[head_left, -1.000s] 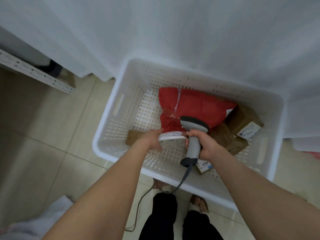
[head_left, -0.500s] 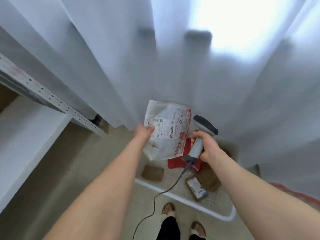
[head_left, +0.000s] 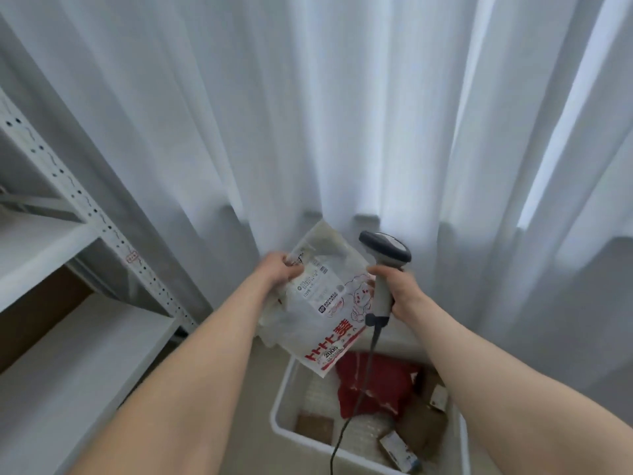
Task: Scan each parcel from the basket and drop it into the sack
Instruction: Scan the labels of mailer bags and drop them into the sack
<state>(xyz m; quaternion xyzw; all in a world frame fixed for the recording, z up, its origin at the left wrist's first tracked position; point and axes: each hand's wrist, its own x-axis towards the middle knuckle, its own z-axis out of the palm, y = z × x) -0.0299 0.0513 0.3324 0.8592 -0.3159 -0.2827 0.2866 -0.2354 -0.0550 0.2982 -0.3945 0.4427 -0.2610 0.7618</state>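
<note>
Both forearms are seen reaching fwd from the bottom edge. The white poly parcel [head_left: 318,303] is pinched at its upper-left edge by the L hand [head_left: 279,274], thumb on top, and is held up in the air above the basket [head_left: 279,406], printed face toward the camera. A white shipping lbl w/ barcode is stuck on the parcel's upper part; its small print can't be read. A red line-drawn cartoon figure is printed beside the lbl. Along the lower edge a red band is printed w/ large white characters, and "2005" is legible there.

The grey scanner [head_left: 385,255] is gripped round its handle by the R hand [head_left: 399,289], fingers wrapped tight, dark head uppermost, just R of the parcel. Its cable [head_left: 356,399] is hung down across the basket.

Lower down, the white perforated basket is set on the tiled floor [head_left: 253,389]. A red bag [head_left: 376,382], a flat brown pkg [head_left: 314,427] and brown boxes [head_left: 423,426] are held in it; white lbls on two boxes are too blurred to read.

At L, a white shelf unit [head_left: 85,337] w/ a hole-punched upright is seen. A white curtain [head_left: 342,114] is hung behind everything.
</note>
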